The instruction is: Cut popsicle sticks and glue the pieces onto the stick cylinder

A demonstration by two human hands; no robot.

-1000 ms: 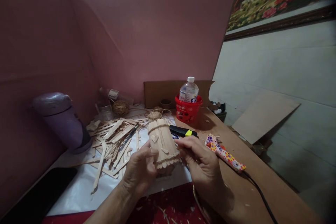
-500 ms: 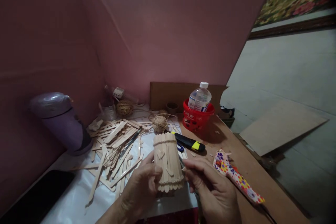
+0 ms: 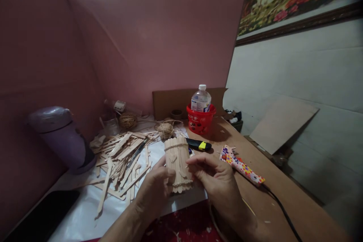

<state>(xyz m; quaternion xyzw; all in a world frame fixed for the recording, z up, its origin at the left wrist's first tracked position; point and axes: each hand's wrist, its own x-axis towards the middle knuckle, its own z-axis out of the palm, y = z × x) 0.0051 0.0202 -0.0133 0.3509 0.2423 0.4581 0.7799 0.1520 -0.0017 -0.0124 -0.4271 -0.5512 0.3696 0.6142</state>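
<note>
A small cup made of upright craft sticks [image 3: 179,162], with twine bands near its top and bottom, is held tilted above the table. Heart-like and curved wood bits are on its front. My left hand [image 3: 155,187] is closed around its left side, the thumb on the front. At its right side, my right hand [image 3: 217,181] has its thumb and fingers pinched together; what they hold is too small to make out. Behind the cup lies a black and yellow utility knife [image 3: 198,144]. A glue gun with a flowered cover [image 3: 241,166] rests to the right.
Loose craft sticks [image 3: 121,159] are piled on the white sheet at left, near a purple tumbler [image 3: 66,140] and a black phone-like slab [image 3: 42,215]. Twine balls [image 3: 166,130] sit behind. A red bucket [image 3: 200,121] holds a plastic bottle [image 3: 201,100]. A cord [image 3: 283,210] trails from the glue gun.
The view has shifted, so most things appear further left. My right fingertips have moved up along the cup's right edge, closer to its front. My left hand keeps its hold.
</note>
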